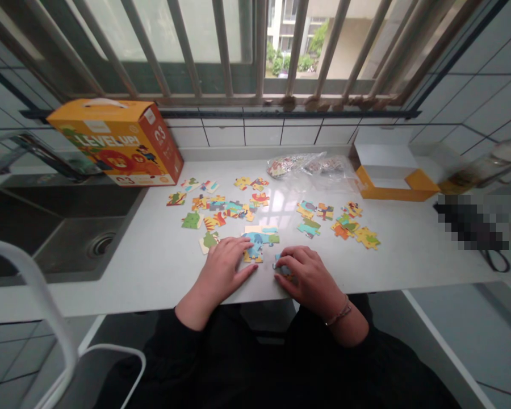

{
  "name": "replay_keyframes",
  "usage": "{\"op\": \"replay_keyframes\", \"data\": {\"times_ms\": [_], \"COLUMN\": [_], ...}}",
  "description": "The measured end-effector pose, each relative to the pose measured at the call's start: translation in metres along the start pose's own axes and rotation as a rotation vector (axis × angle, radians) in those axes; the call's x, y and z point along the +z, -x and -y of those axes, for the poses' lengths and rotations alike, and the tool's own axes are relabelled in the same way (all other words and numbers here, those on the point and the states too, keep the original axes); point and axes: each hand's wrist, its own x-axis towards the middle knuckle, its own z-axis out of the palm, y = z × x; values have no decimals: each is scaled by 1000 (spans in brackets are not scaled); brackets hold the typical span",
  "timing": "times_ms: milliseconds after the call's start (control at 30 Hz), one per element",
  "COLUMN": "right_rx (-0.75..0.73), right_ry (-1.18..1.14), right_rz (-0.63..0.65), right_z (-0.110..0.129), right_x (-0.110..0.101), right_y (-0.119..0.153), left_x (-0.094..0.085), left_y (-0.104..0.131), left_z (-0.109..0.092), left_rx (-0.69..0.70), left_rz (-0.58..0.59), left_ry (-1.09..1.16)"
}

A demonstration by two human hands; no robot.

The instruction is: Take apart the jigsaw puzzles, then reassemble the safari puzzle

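My left hand (226, 264) lies on the white counter with its fingers stretched over the left side of a small joined section of jigsaw puzzle (254, 247), blue with a yellow lower edge. Just right of that section, my right hand (309, 275) has its fingers curled around a jigsaw puzzle piece (283, 267), mostly blue, at the counter's surface. The fingers hide much of this piece. A green and cream puzzle piece (208, 241) sits beyond my left fingers. Several loose pieces, such as a turquoise and green puzzle piece (309, 228), are spread beyond my right hand.
An orange puzzle box (119, 145) stands at the back left beside a dark sink (68, 250). Clear plastic bags of pieces (296, 165) lie along the back wall. An open orange and white box (396, 184) is at the back right, with a dark pouch (470, 224) nearby.
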Motion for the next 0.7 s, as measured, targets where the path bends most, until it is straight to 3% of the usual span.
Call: {"op": "replay_keyframes", "data": {"times_ms": [700], "right_rx": [30], "right_ry": [-34], "right_rz": [-27], "right_z": [-1], "right_x": [-2], "right_y": [1], "left_x": [4], "left_y": [4], "left_z": [-7], "left_rx": [100], "left_rz": [-1], "left_ry": [-118]}}
